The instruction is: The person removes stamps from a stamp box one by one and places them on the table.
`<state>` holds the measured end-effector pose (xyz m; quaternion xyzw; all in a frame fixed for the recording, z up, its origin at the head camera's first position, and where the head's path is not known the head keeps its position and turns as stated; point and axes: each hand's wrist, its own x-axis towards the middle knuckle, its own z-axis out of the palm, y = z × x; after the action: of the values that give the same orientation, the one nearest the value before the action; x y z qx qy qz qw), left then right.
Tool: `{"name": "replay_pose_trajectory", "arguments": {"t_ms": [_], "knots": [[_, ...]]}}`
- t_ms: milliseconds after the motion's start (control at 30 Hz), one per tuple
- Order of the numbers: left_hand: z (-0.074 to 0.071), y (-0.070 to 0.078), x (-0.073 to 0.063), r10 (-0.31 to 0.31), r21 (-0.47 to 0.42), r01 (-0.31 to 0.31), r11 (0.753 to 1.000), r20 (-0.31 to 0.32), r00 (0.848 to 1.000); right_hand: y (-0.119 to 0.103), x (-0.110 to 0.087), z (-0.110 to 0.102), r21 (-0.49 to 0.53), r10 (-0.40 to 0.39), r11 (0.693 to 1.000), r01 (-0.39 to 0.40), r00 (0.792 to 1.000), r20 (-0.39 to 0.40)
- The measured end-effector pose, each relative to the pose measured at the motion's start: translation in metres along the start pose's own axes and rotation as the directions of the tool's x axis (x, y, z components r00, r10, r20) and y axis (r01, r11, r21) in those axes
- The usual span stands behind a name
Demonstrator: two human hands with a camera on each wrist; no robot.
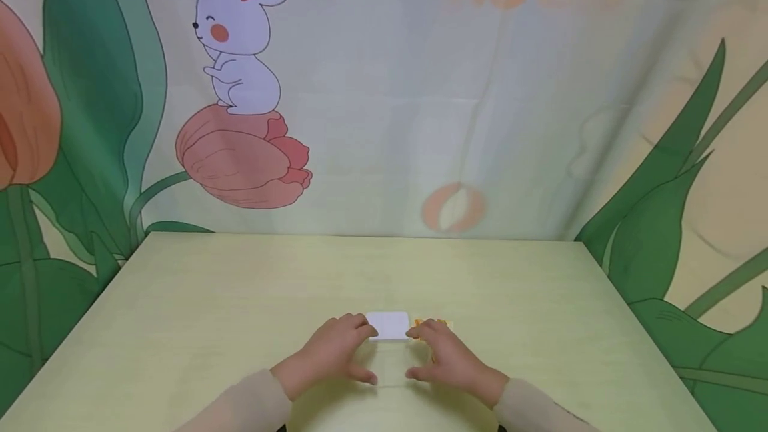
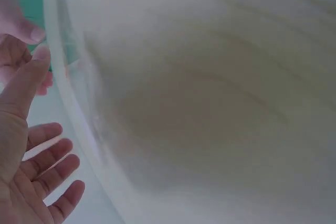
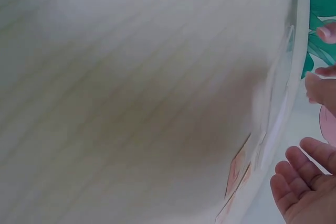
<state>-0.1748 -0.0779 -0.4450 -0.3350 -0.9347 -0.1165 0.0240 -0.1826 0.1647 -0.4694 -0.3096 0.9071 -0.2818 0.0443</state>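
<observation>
A small white rounded rectangle (image 1: 387,326) lies flat on the table between my two hands, its kind unclear. Nearer to me, a faint clear flat sheet or case (image 1: 393,364) shows between the thumbs. My left hand (image 1: 339,350) hovers at the left of these, fingers parted and gently bent, gripping nothing. On the other side my right hand (image 1: 450,357) mirrors it, also holding nothing. Orange-printed cards or papers (image 1: 444,323) lie partly hidden behind the right fingers; in the right wrist view these orange-printed pieces (image 3: 239,165) lie beside the clear item (image 3: 277,90).
A pale wood-grain table (image 1: 240,299) spreads out around the hands. Behind it hangs a curtain (image 1: 384,119) printed with a rabbit, tulips and large green leaves, reaching down to the table's far edge.
</observation>
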Motion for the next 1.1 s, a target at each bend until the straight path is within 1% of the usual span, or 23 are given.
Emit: {"name": "replay_pose_trajectory", "arguments": {"t_ms": [100,167,300,400,533,733,867,1100], "knots": [[0.004,0.001,-0.003,0.02,0.001,-0.02,1.0,0.013,1.0,-0.003,0.002,0.002,-0.048,0.008,0.999,-0.007,1.0,0.022],[0.007,0.001,-0.003,0.027,-0.005,-0.027,1.0,0.018,0.999,-0.004,0.002,0.002,-0.061,0.026,0.998,-0.024,0.999,0.036],[0.013,0.001,-0.004,0.023,0.005,-0.023,1.0,0.014,1.0,-0.005,0.001,0.0,-0.063,0.042,0.997,-0.039,0.997,0.061],[0.02,-0.001,-0.007,0.01,0.03,-0.01,0.999,0.017,1.0,-0.004,0.001,0.0,-0.065,0.04,0.997,-0.035,0.996,0.077],[0.027,-0.005,-0.009,0.003,0.036,-0.003,0.999,0.018,1.0,-0.001,0.0,0.004,-0.067,0.036,0.997,-0.03,0.996,0.085],[0.028,-0.007,-0.009,0.013,-0.002,-0.013,1.0,-0.014,1.0,0.0,0.0,0.006,-0.068,0.014,0.998,-0.009,0.997,0.074],[0.027,-0.007,-0.009,0.007,-0.031,-0.007,0.999,-0.011,1.0,0.002,0.002,0.009,-0.072,0.011,0.997,-0.005,0.997,0.08],[0.025,-0.005,-0.011,0.002,-0.071,-0.003,0.997,-0.008,1.0,0.001,0.004,0.01,-0.081,0.008,0.997,0.002,0.994,0.112]]}}
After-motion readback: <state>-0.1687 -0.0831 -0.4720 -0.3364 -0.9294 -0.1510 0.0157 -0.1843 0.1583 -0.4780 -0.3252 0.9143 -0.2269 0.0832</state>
